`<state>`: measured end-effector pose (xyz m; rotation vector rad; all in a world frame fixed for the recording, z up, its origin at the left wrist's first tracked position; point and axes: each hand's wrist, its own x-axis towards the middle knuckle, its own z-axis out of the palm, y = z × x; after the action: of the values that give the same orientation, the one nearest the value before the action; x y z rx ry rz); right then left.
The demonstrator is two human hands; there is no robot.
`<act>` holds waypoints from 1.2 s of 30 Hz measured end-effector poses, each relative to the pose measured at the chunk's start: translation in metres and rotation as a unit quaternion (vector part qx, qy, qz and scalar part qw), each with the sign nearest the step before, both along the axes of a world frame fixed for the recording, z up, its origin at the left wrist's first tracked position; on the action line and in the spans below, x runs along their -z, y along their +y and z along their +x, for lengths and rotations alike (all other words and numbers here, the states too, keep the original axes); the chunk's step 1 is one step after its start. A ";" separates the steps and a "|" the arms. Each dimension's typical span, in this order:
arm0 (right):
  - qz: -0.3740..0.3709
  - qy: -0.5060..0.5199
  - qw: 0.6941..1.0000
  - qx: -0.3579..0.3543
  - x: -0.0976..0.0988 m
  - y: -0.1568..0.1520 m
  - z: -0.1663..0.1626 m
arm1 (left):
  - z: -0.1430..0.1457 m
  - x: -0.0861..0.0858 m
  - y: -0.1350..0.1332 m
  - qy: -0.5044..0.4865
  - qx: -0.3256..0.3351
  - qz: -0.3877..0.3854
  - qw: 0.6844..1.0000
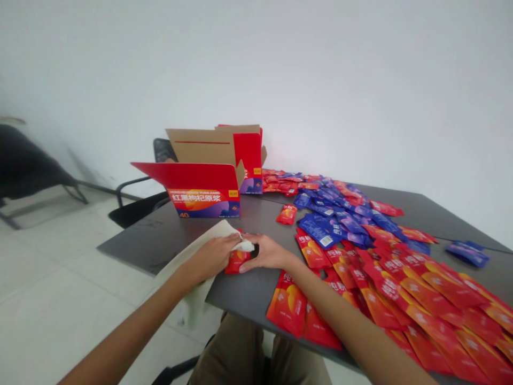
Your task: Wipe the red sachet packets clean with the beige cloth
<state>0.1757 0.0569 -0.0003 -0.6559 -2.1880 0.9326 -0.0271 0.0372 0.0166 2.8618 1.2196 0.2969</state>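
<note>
Near the table's front left edge, a small red pouch [236, 261] lies between my two hands. My left hand [212, 258] is closed on a pale cloth [216, 231], its bunched end pressed against the pouch. The rest of that cloth drapes over the table edge beneath my left forearm. My right hand [269, 252] curves around the pouch's right side, thumb at the near edge and fingers at the far edge. Cloth and fingers hide part of the pouch. Many red pouches [385, 289] lie overlapped in rows under and beyond my right forearm.
An open red and purple carton [204, 203] stands at the table's left, with a second carton [248, 155] behind it. Blue pouches [332, 227] are heaped mid-table among red ones. One red pouch [287, 214] lies apart. A black chair [136, 206] stands behind the table [244, 294].
</note>
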 end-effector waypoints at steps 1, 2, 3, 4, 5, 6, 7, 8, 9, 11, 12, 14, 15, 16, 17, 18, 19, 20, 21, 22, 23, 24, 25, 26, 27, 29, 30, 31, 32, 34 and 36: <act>0.004 -0.006 1.000 0.001 0.000 0.001 0.000 | 0.000 0.002 -0.003 0.005 0.019 0.007 1.000; 0.009 -0.013 1.000 0.003 0.001 0.001 0.000 | -0.001 0.004 -0.007 0.010 0.041 0.014 0.999; 0.014 -0.020 1.000 0.006 0.002 0.002 0.000 | -0.001 0.006 -0.011 0.014 0.062 0.019 0.998; 0.017 -0.025 1.000 0.008 0.002 0.003 0.000 | -0.002 0.007 -0.014 0.016 0.075 0.020 0.997; 0.019 -0.025 0.999 0.007 0.002 0.004 0.000 | -0.002 0.007 -0.015 0.014 0.073 0.018 0.997; 0.019 -0.022 1.000 0.004 0.002 0.004 0.000 | -0.003 0.007 -0.013 0.009 0.055 0.014 0.998; 0.016 -0.015 1.000 0.000 0.002 0.003 0.000 | -0.003 0.005 -0.009 0.003 0.027 0.008 1.000; 0.013 -0.006 1.000 -0.003 0.002 0.003 0.000 | -0.003 0.003 -0.005 -0.001 -0.004 0.000 1.000; 0.009 0.002 1.000 -0.008 0.001 0.003 0.001 | -0.004 0.002 -0.001 -0.002 -0.030 -0.006 1.000; 0.002 0.003 1.000 -0.007 0.002 0.002 0.001 | -0.003 0.002 0.002 0.005 -0.046 -0.007 0.999; 0.000 -0.005 1.000 -0.001 0.003 0.002 0.001 | -0.003 0.003 -0.001 0.012 -0.031 -0.003 0.999; 0.002 -0.030 0.999 0.018 0.005 0.004 0.001 | -0.003 0.005 -0.009 0.024 0.025 0.005 0.999; 0.005 -0.040 0.999 0.026 0.005 0.004 0.001 | -0.003 0.006 -0.014 0.025 0.052 0.007 0.998; 0.009 -0.047 0.998 0.029 0.006 0.004 0.001 | -0.003 0.006 -0.016 0.022 0.068 0.005 0.997; 0.012 -0.047 0.998 0.026 0.005 0.004 0.001 | -0.003 0.005 -0.016 0.013 0.070 0.001 0.997; 0.013 -0.040 0.999 0.019 0.005 0.004 0.001 | -0.003 0.003 -0.014 0.003 0.058 -0.004 0.998; 0.011 -0.030 0.999 0.012 0.004 0.004 0.001 | -0.003 0.001 -0.010 -0.007 0.037 -0.010 0.999; 0.006 -0.020 1.000 0.007 0.003 0.003 0.001 | -0.003 -0.001 -0.005 -0.013 0.013 -0.017 1.000; 0.001 -0.013 1.000 0.006 0.002 0.002 0.001 | -0.003 -0.002 -0.001 -0.015 -0.009 -0.020 1.000; -0.002 -0.010 1.000 0.008 0.001 0.002 0.001 | -0.002 -0.002 0.001 -0.011 -0.026 -0.017 0.999; -0.003 -0.012 1.000 0.010 0.001 0.002 0.001 | -0.001 -0.001 0.001 -0.003 -0.030 -0.010 1.000; 0.000 -0.018 1.000 0.011 0.001 0.002 0.001 | 0.000 0.001 -0.001 0.007 -0.019 -0.001 1.000; 0.006 -0.025 1.000 0.011 0.001 0.002 0.001 | 0.001 0.005 -0.006 0.016 0.002 0.009 1.000; 0.013 -0.031 0.999 0.010 0.002 0.003 0.001 | 0.001 0.008 -0.011 0.023 0.028 0.017 0.999; 0.019 -0.035 0.999 0.009 0.002 0.003 0.001 | 0.001 0.010 -0.015 0.026 0.052 0.021 0.998; 0.027 -0.036 0.999 0.007 0.002 0.003 0.001 | -0.001 0.011 -0.017 0.019 0.065 0.019 0.998; 0.027 -0.031 0.999 0.006 0.001 0.002 0.001 | -0.002 0.010 -0.014 0.009 0.049 0.016 0.999; 0.025 -0.022 0.999 0.006 0.001 0.002 0.001 | -0.003 0.008 -0.009 0.000 0.028 0.011 1.000; 0.021 -0.013 1.000 0.003 0.000 0.001 0.001 | -0.003 0.006 -0.003 -0.005 0.007 0.004 1.000; 0.009 0.002 1.000 0.000 -0.002 0.000 0.001 | -0.003 0.003 0.005 -0.004 -0.024 0.001 1.000; 0.004 0.000 1.000 -0.008 -0.002 0.000 0.001 | -0.002 0.005 0.005 0.012 -0.018 0.013 1.000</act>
<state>0.1762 0.0569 0.0012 -0.6364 -2.1975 0.9321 -0.0293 0.0419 0.0117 2.8761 1.2817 0.2832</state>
